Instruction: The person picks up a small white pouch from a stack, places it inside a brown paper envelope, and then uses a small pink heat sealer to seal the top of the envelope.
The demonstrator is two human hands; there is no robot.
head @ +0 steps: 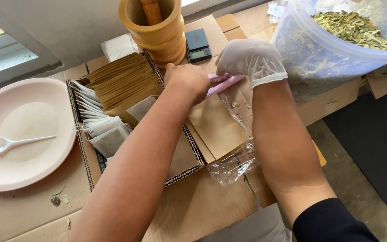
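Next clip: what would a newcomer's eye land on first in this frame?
Probably the two hands meeting mid-frame on a pink strip: the bare left hand and the white-gloved right hand, above a clear plastic bag on brown paper. Next, the big tub of dried green leaves at top right. At far left, a pale plate holding a white spoon.

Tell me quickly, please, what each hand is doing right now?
Left hand: bare, closed on the pink strip.
Right hand: gloved, closed on the same strip.
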